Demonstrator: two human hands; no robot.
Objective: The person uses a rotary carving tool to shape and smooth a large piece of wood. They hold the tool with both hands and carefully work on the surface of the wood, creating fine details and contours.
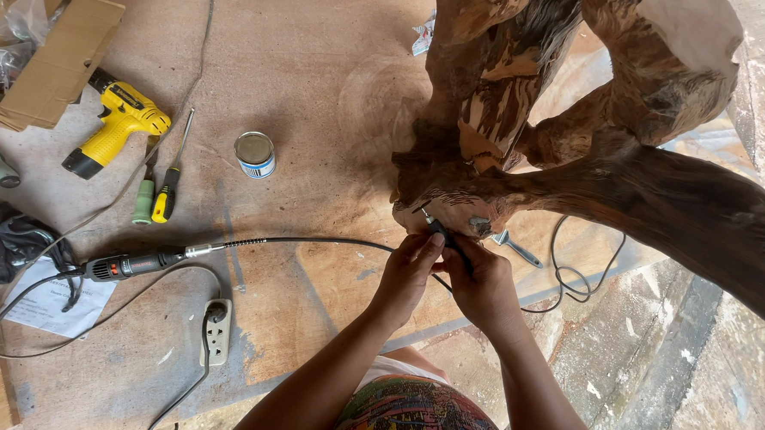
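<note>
A large gnarled brown wood carving [575, 146] stands on the floor ahead of me. My left hand [410, 272] and my right hand [481, 284] are together just below its lower edge. Both grip a thin black handpiece [442, 235] whose tip touches the wood. A black flexible shaft [304, 241] runs left from the handpiece to a grey rotary tool body [131, 265] lying on the plywood floor.
Left of me lie a yellow drill [116, 122], two screwdrivers [162, 188], a small tin can [254, 153], a white power strip [217, 331], cardboard [58, 59] and a paper sheet [52, 299]. A wrench [514, 247] and coiled cable [573, 279] lie under the carving.
</note>
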